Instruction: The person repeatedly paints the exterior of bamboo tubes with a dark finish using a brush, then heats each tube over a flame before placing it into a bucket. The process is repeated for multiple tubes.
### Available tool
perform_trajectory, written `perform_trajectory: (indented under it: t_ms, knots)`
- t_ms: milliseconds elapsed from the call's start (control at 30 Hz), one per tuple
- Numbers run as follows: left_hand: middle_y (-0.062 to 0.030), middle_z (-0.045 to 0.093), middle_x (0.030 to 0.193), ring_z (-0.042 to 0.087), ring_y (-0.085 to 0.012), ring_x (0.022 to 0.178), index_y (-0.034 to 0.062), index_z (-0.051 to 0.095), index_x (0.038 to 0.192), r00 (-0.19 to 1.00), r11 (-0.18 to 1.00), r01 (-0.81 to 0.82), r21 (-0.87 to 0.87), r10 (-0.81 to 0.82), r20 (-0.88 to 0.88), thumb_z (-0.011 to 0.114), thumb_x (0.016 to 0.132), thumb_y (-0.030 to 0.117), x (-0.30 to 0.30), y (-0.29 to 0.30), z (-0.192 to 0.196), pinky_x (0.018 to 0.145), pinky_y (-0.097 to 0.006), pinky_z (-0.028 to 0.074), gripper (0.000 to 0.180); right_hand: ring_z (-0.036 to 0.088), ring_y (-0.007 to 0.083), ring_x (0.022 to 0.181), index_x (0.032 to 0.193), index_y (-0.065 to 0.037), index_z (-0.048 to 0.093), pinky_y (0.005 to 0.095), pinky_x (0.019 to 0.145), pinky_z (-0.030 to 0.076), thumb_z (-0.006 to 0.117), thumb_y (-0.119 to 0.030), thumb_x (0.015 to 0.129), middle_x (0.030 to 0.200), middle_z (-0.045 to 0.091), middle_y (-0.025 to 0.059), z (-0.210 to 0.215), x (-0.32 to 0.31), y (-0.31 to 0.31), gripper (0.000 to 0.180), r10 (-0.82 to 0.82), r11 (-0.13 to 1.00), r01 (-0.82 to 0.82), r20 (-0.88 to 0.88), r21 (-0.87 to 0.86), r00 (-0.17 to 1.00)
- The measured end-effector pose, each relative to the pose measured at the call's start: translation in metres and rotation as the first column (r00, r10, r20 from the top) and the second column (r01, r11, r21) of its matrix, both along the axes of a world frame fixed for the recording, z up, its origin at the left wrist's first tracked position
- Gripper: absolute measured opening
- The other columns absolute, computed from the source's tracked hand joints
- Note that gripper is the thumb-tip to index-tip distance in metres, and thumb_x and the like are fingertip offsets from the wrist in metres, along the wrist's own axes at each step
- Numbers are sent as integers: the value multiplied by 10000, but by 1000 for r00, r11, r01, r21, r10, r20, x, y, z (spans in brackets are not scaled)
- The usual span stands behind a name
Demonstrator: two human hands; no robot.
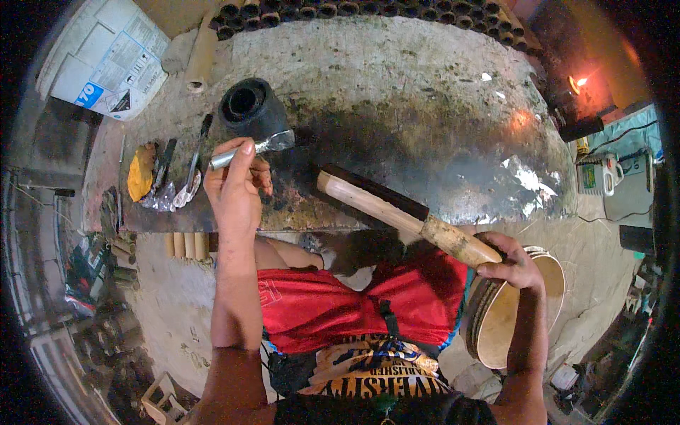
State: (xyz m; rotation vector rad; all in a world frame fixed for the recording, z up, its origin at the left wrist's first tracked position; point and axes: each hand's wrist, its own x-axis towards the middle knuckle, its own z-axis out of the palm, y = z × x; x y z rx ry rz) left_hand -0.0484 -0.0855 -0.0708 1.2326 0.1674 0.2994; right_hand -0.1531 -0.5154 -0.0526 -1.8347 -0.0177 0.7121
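My left hand [237,188] is closed around a metal tool with a silver tube handle and a flat, broad blade [281,140], held over the bench. A thick black hollow cylinder [265,110] with a smaller ring inside it stands just behind that blade. In my right hand [513,261] is the rounded end of a wooden paddle [379,211]. Its long flat body points up and left across the bench's near edge, with a dark strip along its upper side. The two tools are apart. Below them are my red shorts [333,304].
Stacked brown tubes [326,10] line the bench's [397,92] far edge. A white bucket [106,64] stands back left. Dark-handled tools and a yellow lump [142,175] lie left of my hand. An orange glowing light [581,81] is back right; a round container [524,312] sits beside my right forearm.
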Motion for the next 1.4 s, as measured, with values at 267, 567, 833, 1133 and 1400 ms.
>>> perform_trajectory:
  t_ms: [267, 567, 833, 1133, 1400]
  knots:
    - [-96, 653, 730, 577, -108, 534, 11, 603, 1039, 951, 959, 278, 50, -268, -155, 701, 887, 81, -40, -45, -8, 455, -243, 458, 194, 560, 184, 1152, 1297, -4, 530, 323, 990, 443, 770, -162, 811, 1253, 601, 105, -2, -2, 8, 565, 154, 971, -125, 136, -203, 979]
    - [-29, 647, 738, 552, -39, 547, 30, 620, 1022, 869, 873, 479, 88, -459, -184, 705, 902, 107, -66, -110, -25, 464, -185, 427, 166, 594, 214, 1134, 1239, 1, 566, 344, 969, 466, 782, -148, 780, 1256, 613, 124, 2, -1, 14, 528, 165, 961, -116, 183, -252, 969]
    - [-32, 639, 718, 557, -47, 551, 21, 615, 998, 947, 935, 270, 229, -215, -237, 714, 900, 131, -48, -58, -27, 464, -192, 432, 178, 586, 237, 1163, 1228, 3, 566, 349, 986, 458, 787, -131, 760, 1265, 610, 126, -10, 0, 12, 535, 98, 979, -66, 165, -191, 981]
    - [-77, 633, 675, 551, -88, 495, 4, 611, 986, 977, 931, 18, 366, 62, -205, 740, 875, 170, -14, 0, -19, 435, -225, 427, 239, 582, 217, 1150, 1206, 1, 591, 349, 949, 489, 796, -151, 778, 1241, 619, 117, -4, -2, 12, 499, 91, 976, -59, 150, -209, 985]
    - [-61, 630, 697, 593, -94, 537, 27, 591, 1032, 935, 950, 296, 96, -267, -234, 718, 889, 133, -50, -61, -12, 463, -220, 474, 219, 605, 203, 1082, 1244, 13, 589, 330, 960, 463, 741, -203, 814, 1175, 656, 127, 9, 2, 10, 505, 77, 960, -58, 57, -273, 995]
